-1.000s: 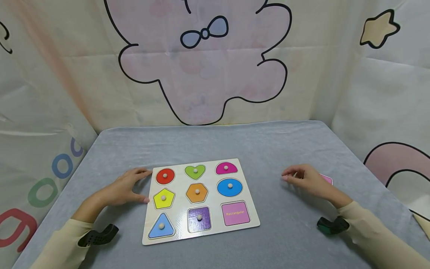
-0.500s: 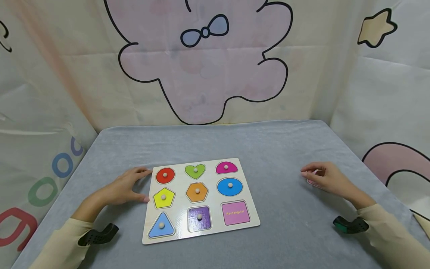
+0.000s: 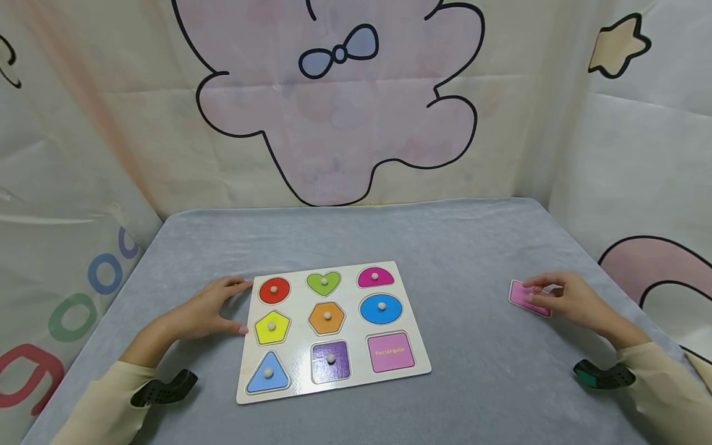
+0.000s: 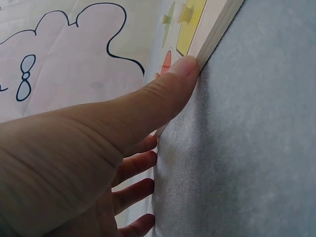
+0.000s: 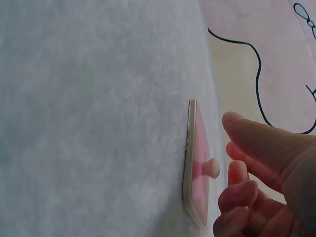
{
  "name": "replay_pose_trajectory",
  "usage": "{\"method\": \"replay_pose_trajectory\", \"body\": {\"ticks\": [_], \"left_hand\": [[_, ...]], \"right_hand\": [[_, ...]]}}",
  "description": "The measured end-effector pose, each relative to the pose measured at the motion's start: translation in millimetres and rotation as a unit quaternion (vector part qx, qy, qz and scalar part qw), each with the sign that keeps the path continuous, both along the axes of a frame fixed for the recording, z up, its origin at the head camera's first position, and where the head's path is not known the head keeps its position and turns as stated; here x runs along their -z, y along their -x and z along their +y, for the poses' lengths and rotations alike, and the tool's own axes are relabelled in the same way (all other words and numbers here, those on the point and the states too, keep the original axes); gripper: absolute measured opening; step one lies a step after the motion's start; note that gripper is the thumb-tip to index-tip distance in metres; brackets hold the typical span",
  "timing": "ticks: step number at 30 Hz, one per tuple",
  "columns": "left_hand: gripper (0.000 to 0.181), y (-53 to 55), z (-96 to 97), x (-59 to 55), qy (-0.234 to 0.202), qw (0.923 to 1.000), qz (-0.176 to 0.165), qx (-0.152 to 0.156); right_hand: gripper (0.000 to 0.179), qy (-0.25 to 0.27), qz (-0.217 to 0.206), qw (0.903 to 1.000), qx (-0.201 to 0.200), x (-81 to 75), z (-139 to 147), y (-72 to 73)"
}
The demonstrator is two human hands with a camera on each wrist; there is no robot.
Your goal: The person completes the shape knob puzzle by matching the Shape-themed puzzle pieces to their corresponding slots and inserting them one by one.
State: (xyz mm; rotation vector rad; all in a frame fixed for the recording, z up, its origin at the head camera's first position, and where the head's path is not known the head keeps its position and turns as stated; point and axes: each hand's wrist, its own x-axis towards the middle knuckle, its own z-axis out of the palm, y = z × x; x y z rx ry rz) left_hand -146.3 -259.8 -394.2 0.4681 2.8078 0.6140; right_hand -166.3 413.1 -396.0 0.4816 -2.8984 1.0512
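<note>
A pale wooden shape board lies left of centre on the table, with knobbed pieces in its recesses. Its lower right recess shows a pink floor printed "Rectangular". My left hand spreads along the board's left edge; in the left wrist view the thumb touches that edge. Over at the right lies a pink rectangular puzzle piece, flat on the cloth. My right hand hovers by it, partly covering it. The right wrist view shows thumb and fingers loosely bent, apart from the piece's knob.
A grey-blue cloth covers the table. Printed fabric walls enclose it at the back and both sides. Each wrist wears a black device.
My right hand has moved right, first covering the pink piece and now drawing back so that most of it shows. The left hand and the board have stayed put.
</note>
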Motion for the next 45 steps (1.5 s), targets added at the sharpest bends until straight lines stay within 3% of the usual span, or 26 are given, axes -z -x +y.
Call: {"method": "replay_pose_trajectory", "body": {"ticks": [13,29,45], "left_hand": [[0.096,1.6,2.6,1.2,-0.002,1.0,0.0,-0.002],[0.096,1.2,1.1,1.1,-0.006,0.9999,0.01,0.004],[0.095,0.6,-0.6,0.7,-0.006,0.9999,0.008,0.0]], "right_hand": [[0.018,-0.031,0.005,0.9993,0.02,9.5,11.9,1.2],[0.012,-0.059,-0.015,0.9978,0.026,6.5,13.1,2.1],[0.01,-0.009,-0.004,0.9999,-0.007,1.8,-18.6,8.1]]}}
